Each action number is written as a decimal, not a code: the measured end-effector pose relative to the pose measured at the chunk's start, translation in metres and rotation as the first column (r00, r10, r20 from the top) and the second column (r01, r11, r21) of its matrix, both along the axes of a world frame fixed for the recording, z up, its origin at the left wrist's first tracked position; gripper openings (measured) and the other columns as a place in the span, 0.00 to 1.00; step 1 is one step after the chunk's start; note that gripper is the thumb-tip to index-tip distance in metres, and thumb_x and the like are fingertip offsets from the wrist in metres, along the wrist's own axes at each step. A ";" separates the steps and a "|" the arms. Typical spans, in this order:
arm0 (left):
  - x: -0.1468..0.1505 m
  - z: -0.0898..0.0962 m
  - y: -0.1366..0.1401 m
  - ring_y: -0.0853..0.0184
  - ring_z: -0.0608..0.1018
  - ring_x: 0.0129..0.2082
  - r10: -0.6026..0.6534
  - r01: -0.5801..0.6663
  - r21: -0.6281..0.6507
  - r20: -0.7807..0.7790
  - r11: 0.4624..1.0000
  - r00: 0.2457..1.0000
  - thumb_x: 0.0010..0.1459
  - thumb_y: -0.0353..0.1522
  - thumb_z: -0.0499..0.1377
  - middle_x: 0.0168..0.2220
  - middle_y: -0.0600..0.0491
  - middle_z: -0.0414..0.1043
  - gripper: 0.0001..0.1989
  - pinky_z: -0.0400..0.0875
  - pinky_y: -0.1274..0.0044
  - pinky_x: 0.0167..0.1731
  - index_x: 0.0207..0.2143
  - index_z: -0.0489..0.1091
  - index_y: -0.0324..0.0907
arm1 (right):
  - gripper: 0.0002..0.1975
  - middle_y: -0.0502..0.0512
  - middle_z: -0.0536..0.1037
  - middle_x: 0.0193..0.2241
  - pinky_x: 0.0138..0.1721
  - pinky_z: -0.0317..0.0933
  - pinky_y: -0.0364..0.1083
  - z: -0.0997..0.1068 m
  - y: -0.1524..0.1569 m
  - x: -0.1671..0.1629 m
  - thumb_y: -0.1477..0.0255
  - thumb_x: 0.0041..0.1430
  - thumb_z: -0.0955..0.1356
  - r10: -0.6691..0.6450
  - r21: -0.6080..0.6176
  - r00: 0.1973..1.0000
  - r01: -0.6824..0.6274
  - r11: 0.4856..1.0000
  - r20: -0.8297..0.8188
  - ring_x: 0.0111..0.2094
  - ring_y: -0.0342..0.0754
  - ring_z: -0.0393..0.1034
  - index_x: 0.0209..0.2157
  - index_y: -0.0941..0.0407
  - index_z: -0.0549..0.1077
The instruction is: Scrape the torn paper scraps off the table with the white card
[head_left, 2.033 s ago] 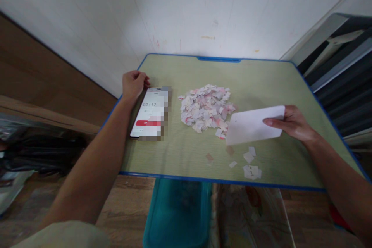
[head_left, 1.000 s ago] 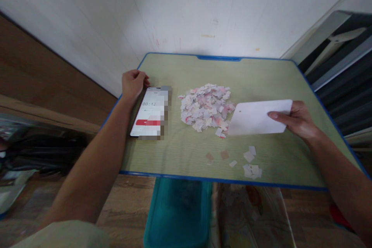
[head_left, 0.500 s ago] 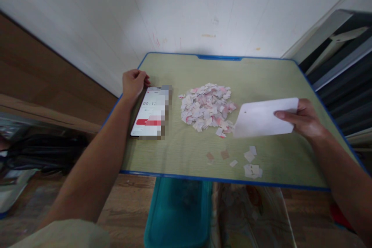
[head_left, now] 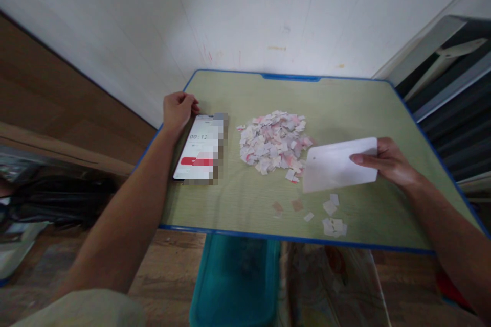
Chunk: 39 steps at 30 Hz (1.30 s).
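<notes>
The right hand (head_left: 393, 162) is closed on a white card (head_left: 332, 166) at its right end, thumb laid flat over the near face and the other fingers out of sight behind; the card leans with its broad face toward the camera, a small dark spot near its far left corner; its lower edge is blurred, so I cannot tell whether it meets the bench (head_left: 353, 104). It looks light and thin, fairly stiff along its length yet likely to bow if pressed hard; the smooth face could slide under a dry thumb — the short right end, pinched between thumb and fingers, seems the sound place to hold it, leaving the left end free.

Just past that left end sits a heap of paper scraps (head_left: 273, 142), white with some pink; whether card and heap touch is unclear. The scraps should be nearly weightless, soft and easily scattered — better gathered with a broad edge than picked singly. A few loose scraps (head_left: 335, 226) lie nearer the bench's front edge, apart from the heap.

The left hand (head_left: 179, 111) rests by the bench's left edge, fingers curled inward; I cannot tell whether they hold anything; just beside it lies a phone (head_left: 196, 148), screen up; below the front edge stands a teal bin (head_left: 235, 294).
</notes>
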<state>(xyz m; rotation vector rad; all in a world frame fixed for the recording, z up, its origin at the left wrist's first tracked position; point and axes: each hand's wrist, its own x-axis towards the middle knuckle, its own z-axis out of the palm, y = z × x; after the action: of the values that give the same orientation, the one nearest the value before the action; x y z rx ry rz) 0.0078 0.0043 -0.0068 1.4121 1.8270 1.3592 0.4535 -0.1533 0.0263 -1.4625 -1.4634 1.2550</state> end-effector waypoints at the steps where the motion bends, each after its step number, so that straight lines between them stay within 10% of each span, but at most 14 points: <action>1: 0.000 0.000 0.000 0.75 0.68 0.17 -0.007 0.007 0.003 -0.006 1.000 1.000 0.53 0.23 0.53 0.17 0.57 0.65 0.10 0.61 0.83 0.20 0.20 0.67 0.38 | 0.12 0.49 0.76 0.16 0.16 0.59 0.40 0.000 0.000 -0.003 0.63 0.37 0.79 0.020 -0.013 1.000 -0.020 1.000 -0.009 0.16 0.43 0.66 0.20 0.56 0.80; 12: -0.003 -0.006 0.002 0.75 0.67 0.16 -0.016 0.016 0.023 0.022 1.000 1.000 0.54 0.22 0.53 0.16 0.57 0.65 0.11 0.61 0.83 0.19 0.20 0.67 0.38 | 0.14 0.46 0.69 0.12 0.14 0.50 0.37 -0.007 -0.001 0.016 0.65 0.38 0.79 -0.133 0.156 0.988 0.144 0.977 -0.075 0.13 0.38 0.58 0.14 0.57 0.75; 34: -0.004 -0.008 0.004 0.74 0.67 0.15 -0.026 0.026 0.052 0.008 0.998 1.000 0.55 0.21 0.53 0.16 0.58 0.64 0.12 0.59 0.81 0.18 0.19 0.66 0.37 | 0.11 0.49 0.78 0.17 0.17 0.62 0.38 -0.005 -0.002 0.006 0.66 0.36 0.80 0.200 -0.179 0.972 -0.221 0.959 -0.126 0.16 0.41 0.69 0.21 0.56 0.81; 39: -0.007 -0.013 0.007 0.75 0.67 0.16 -0.041 0.042 0.068 -0.020 0.997 0.999 0.56 0.22 0.53 0.16 0.57 0.65 0.12 0.60 0.82 0.19 0.21 0.67 0.36 | 0.14 0.49 0.76 0.14 0.13 0.56 0.39 -0.003 -0.002 0.027 0.62 0.33 0.81 -0.018 -0.024 0.996 0.015 1.000 -0.090 0.13 0.41 0.65 0.18 0.55 0.79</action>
<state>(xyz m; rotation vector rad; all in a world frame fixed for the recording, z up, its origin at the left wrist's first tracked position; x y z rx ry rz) 0.0005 0.0109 -0.0195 1.4942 1.7678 1.4046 0.4810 -0.1552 0.0236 -1.4118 -1.3793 1.3144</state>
